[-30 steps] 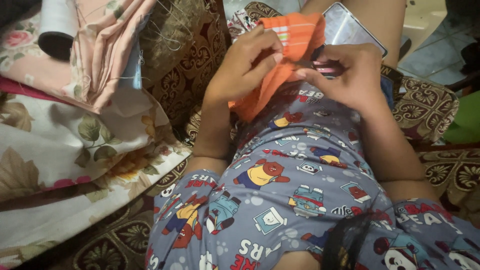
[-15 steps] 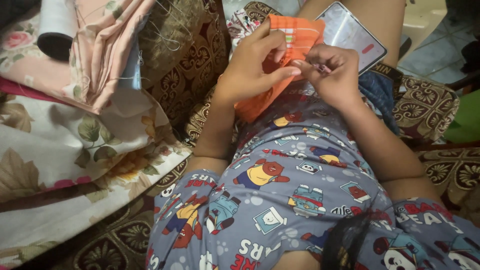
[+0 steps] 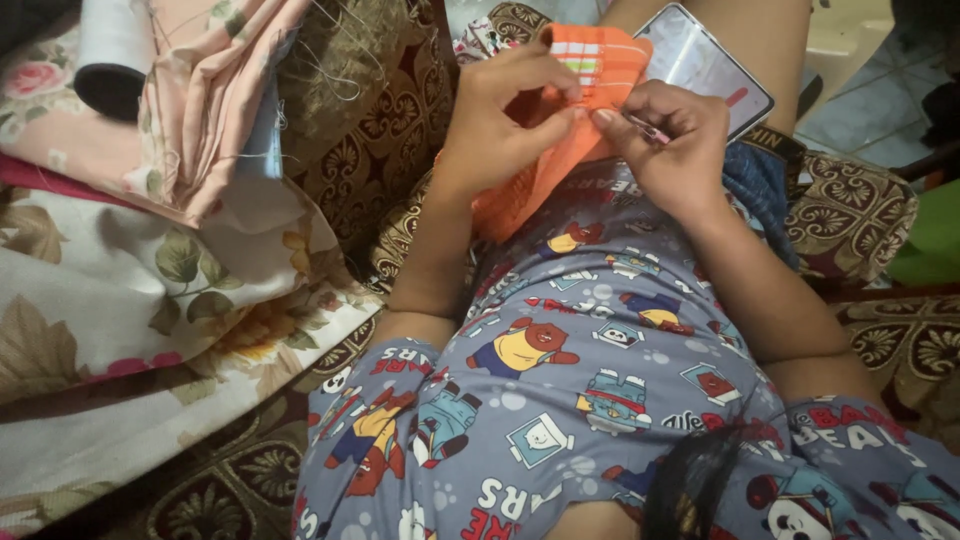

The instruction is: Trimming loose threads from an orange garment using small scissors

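An orange cloth [image 3: 598,58] with pale stripes is held up over my lap. My left hand [image 3: 505,120] pinches its folded edge between thumb and fingers. My right hand [image 3: 668,140] is closed against the same edge, holding a small thin pink-tipped tool [image 3: 645,127] at the cloth; I cannot tell exactly what it is. The lower part of the cloth [image 3: 515,195] hangs down behind my left wrist onto my blue cartoon-print shirt [image 3: 590,370].
A phone [image 3: 705,65] lies on my leg just beyond the cloth. Folded floral and pink fabrics [image 3: 150,250] are piled at the left, with a white thread cone [image 3: 112,45] at top left. Brown patterned cushions [image 3: 850,210] lie around me.
My right hand has risen and moved in toward my left hand at the cloth's edge. The cloth is folded tighter between both hands.
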